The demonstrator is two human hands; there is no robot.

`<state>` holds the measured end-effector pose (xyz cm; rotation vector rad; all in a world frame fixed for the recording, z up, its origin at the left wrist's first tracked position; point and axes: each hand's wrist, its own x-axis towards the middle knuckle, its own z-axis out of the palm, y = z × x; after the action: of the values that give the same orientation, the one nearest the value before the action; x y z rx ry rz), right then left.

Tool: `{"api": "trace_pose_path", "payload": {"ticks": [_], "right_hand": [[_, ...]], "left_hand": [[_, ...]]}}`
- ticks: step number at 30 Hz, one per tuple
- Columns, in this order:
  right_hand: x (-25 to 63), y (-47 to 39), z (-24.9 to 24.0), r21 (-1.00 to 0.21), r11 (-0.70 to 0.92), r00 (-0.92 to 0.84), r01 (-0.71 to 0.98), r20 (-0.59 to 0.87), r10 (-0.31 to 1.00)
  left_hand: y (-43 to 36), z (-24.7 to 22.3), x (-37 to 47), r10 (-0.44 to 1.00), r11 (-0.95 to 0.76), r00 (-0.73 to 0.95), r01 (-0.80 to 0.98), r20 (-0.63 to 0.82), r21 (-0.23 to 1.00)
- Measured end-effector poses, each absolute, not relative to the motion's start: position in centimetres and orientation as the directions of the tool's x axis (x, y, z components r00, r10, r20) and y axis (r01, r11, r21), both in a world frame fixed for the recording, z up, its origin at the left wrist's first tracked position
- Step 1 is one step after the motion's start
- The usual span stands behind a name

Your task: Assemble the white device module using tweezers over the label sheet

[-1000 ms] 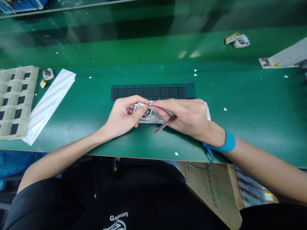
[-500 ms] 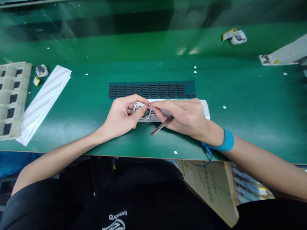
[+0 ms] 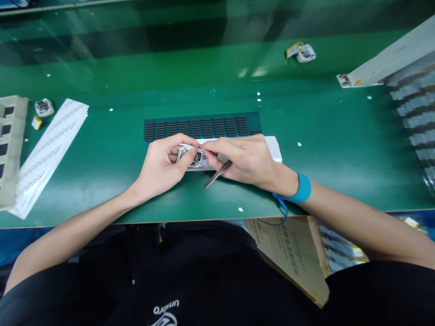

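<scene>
My left hand is closed on a small white housing with a circuit board in it, thumb on the board's side. Close beside it, my right hand grips metal tweezers against the palm, their end slanting down to the left. Its thumb and forefinger pinch at the housing's upper right corner, on a tiny part I cannot make out. Beneath both hands lies a white block-like piece, partly covered. Just behind them is a dark sheet with rows of black strips.
Printed white sheets and a pale tray with compartments lie left. Near them are another white housing and a yellow battery. A housing with battery sits back right, near a white post. A blue wrist strap trails a cord.
The view has shifted, so the bench items sit a little differently in the picture and more shows at the right. Both hands keep nearly the same hold on the housing and tweezers.
</scene>
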<state>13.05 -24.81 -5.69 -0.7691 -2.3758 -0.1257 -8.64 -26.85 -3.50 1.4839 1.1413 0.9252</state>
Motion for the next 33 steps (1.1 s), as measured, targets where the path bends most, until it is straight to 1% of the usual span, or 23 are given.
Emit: {"api": "trace_pose_path", "payload": {"ticks": [4, 9, 12, 16, 24, 29, 33], "right_hand": [[12.84, -24.72, -5.74, -0.089, 0.854, -0.612, 0.513, 0.659, 0.437], [12.65, -24.58, -5.92, -0.049, 0.846, -0.606, 0.531, 0.675, 0.42], [12.56, -24.56, -6.06, -0.039, 0.838, -0.606, 0.545, 0.673, 0.425], [12.45, -24.61, -6.15, -0.058, 0.824, -0.588, 0.564, 0.673, 0.45], [12.76, -24.57, -5.62, -0.044, 0.834, -0.612, 0.549, 0.659, 0.438], [12.97, -24.58, -5.62, -0.06, 0.801, -0.612, 0.595, 0.613, 0.5], [12.89, -24.61, -5.89, -0.054, 0.803, -0.604, 0.594, 0.629, 0.489]], "left_hand": [[-26.79, -3.7, -8.46, 0.97, -0.054, 0.243, 0.163, 0.013, 0.985], [-26.68, -4.07, -8.26, 0.98, -0.065, 0.196, 0.188, 0.027, 0.98], [-26.63, -4.33, -8.3, 0.981, -0.081, 0.19, 0.18, 0.046, 0.98], [-26.62, -4.44, -8.41, 0.981, -0.087, 0.186, 0.19, 0.051, 0.978], [-26.63, -4.47, -8.45, 0.982, -0.111, 0.177, 0.227, 0.072, 0.968], [-26.56, -4.42, -8.44, 0.984, -0.099, 0.167, 0.242, 0.059, 0.965], [-26.61, -4.4, -8.49, 0.983, -0.106, 0.171, 0.251, 0.063, 0.962]]}}
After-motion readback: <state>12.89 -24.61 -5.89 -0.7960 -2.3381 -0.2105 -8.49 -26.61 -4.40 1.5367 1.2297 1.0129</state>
